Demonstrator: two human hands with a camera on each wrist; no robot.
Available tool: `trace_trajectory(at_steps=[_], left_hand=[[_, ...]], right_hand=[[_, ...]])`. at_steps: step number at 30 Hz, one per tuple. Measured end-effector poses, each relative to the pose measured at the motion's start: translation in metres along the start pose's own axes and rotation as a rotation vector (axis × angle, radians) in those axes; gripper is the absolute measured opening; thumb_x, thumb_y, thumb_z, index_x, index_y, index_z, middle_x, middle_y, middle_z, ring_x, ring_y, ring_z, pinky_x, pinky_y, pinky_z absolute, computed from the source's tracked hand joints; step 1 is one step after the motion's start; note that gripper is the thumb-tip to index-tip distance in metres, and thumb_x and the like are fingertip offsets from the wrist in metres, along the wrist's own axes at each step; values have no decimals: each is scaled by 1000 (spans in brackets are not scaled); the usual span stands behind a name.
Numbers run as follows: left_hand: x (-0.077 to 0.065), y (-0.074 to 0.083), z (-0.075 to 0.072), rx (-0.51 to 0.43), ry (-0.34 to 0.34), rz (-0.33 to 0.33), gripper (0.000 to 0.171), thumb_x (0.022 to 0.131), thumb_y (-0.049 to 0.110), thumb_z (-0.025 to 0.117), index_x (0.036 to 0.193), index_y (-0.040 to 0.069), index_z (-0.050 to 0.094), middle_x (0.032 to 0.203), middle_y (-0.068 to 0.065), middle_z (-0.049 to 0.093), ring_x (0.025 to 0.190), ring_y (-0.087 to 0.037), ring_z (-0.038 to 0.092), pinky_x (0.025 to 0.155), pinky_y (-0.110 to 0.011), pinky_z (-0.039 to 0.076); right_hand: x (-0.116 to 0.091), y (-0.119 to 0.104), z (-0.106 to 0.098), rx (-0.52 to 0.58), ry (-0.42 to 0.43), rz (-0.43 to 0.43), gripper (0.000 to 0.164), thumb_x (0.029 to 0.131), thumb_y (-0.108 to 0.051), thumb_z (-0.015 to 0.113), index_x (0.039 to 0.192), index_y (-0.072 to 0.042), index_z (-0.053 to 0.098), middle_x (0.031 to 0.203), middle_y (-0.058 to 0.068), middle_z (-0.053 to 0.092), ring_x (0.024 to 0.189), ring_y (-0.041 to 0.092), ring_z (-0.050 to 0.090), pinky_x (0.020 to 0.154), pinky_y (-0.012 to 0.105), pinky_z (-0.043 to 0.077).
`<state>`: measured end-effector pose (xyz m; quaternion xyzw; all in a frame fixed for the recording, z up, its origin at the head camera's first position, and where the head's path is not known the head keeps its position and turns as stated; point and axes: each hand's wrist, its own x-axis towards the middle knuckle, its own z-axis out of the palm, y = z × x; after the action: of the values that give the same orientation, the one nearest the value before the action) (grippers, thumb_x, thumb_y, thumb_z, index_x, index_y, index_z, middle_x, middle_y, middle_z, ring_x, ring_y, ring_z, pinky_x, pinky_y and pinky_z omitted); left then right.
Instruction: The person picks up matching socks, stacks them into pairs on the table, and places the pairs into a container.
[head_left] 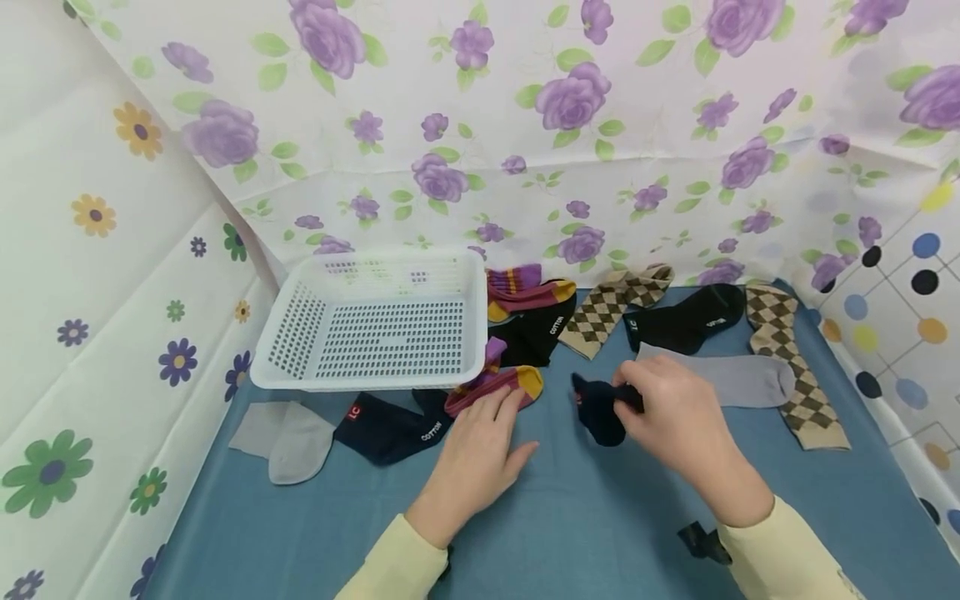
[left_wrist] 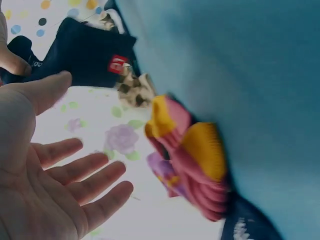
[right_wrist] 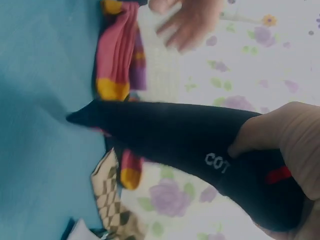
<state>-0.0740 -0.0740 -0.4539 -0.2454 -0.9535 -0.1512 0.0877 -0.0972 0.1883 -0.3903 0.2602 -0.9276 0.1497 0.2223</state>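
My right hand [head_left: 678, 412] pinches a dark navy sock [head_left: 600, 412] above the blue cloth. In the right wrist view this sock [right_wrist: 170, 135] hangs stretched out, with white lettering and a small red patch. My left hand [head_left: 480, 450] holds nothing; its fingers are spread, near a maroon, purple and yellow sock [head_left: 495, 392]. The left wrist view shows the left palm [left_wrist: 45, 195] with the fingers apart, the held sock [left_wrist: 85, 55] beyond the thumb. Left of that hand lies another navy sock [head_left: 390, 429] marked COTTON.
A white plastic basket [head_left: 375, 383] stands at the back left. A light grey sock [head_left: 300, 450] lies in front of it. To the right are black socks [head_left: 690, 321], a grey sock [head_left: 742, 379] and brown argyle socks [head_left: 787, 367]. Flowered sheets [head_left: 525, 167] wall the back and sides.
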Motion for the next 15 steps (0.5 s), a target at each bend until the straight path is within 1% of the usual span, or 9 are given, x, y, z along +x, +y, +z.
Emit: trace_trajectory(at_steps=[2, 5, 7, 8, 10, 12, 13, 15], left_hand=[[6, 3, -4, -28, 13, 3, 83, 83, 61, 56, 146, 14, 27, 145, -6, 31, 130, -18, 29, 100, -40, 31], [14, 9, -6, -68, 19, 38, 102, 74, 70, 57, 149, 16, 16, 150, -6, 22, 135, -18, 21, 102, -42, 28], [18, 15, -4, -92, 4, 71, 107, 70, 73, 58, 150, 16, 15, 150, -4, 22, 135, -17, 21, 102, -43, 28], [19, 17, -3, -97, -6, 87, 105, 70, 72, 59, 149, 17, 18, 149, -3, 25, 134, -17, 23, 101, -42, 29], [19, 21, 0, -98, -17, 124, 91, 73, 66, 63, 144, 17, 32, 141, 0, 38, 127, -14, 34, 98, -38, 33], [18, 23, 4, -99, -22, 145, 63, 79, 54, 66, 128, 18, 50, 122, 5, 53, 109, -8, 47, 90, -31, 39], [17, 23, 6, -100, -23, 149, 48, 82, 47, 67, 119, 19, 55, 110, 8, 58, 99, -5, 50, 85, -27, 41], [15, 21, 9, -118, -27, 142, 24, 86, 36, 66, 104, 20, 60, 92, 12, 59, 82, 0, 50, 75, -20, 42]], right_hand=[[1, -6, -3, 9, -1, -43, 23, 69, -14, 74, 86, -20, 61, 79, -6, 59, 68, 9, 47, 53, 29, 42], [0, -14, -5, 37, -8, -84, 24, 68, -13, 75, 87, -20, 62, 80, -7, 61, 70, 9, 49, 55, 29, 43], [-1, -18, -7, 66, -11, -100, 25, 68, -14, 76, 87, -21, 62, 82, -8, 61, 72, 8, 50, 56, 29, 44], [-2, -20, -8, 81, -12, -109, 25, 68, -14, 75, 88, -21, 63, 83, -8, 61, 73, 8, 50, 57, 28, 44], [-2, -23, -10, 113, -13, -123, 25, 69, -15, 75, 89, -22, 62, 84, -9, 61, 76, 7, 50, 59, 28, 45], [-2, -24, -13, 146, -17, -126, 26, 70, -15, 76, 90, -23, 62, 86, -10, 61, 78, 6, 50, 61, 28, 45], [-2, -24, -14, 159, -20, -122, 27, 70, -15, 76, 91, -23, 62, 87, -10, 60, 78, 6, 50, 61, 28, 45], [-3, -23, -16, 168, -30, -99, 30, 69, -14, 77, 92, -24, 62, 88, -11, 59, 79, 5, 50, 62, 28, 46]])
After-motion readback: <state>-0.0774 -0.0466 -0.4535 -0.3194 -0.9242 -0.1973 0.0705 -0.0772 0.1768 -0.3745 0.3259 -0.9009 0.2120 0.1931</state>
